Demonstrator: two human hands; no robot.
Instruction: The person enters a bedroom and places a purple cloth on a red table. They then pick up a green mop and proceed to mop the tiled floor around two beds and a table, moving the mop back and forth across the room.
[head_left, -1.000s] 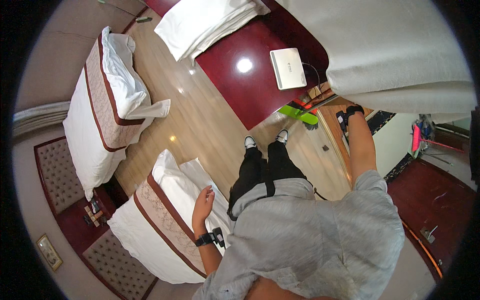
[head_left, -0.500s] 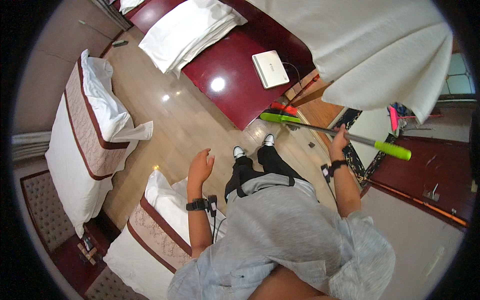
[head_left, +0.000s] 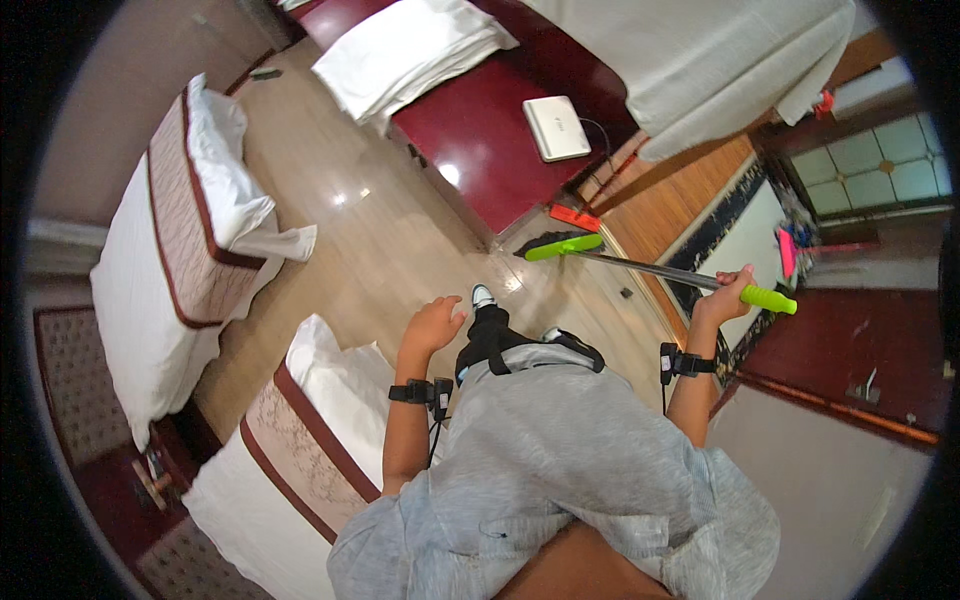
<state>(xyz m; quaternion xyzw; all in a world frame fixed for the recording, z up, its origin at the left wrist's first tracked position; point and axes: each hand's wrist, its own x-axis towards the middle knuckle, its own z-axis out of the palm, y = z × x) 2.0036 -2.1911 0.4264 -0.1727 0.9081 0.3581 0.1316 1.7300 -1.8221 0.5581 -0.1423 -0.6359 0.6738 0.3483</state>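
Observation:
A broom with a green head, dark bristles and a grey metal handle slants across the right half of the view. My right hand is closed round its handle, just beside the green end grip. The broom head is low over the floor near the corner of the dark red desk, and I cannot tell whether the bristles touch it. My left hand is in the air in front of me, fingers loosely apart and holding nothing. Both wrists wear black straps with small devices.
Beyond the broom head lies a red dustpan. The glossy red desk carries a white box-shaped device and folded white linen. Two beds with white bedding stand left. A small dark scrap lies on the floor.
My right hand has shifted along the handle toward the green grip. The broom head has turned, showing its bristles. My left hand has moved slightly right, and my feet have stepped.

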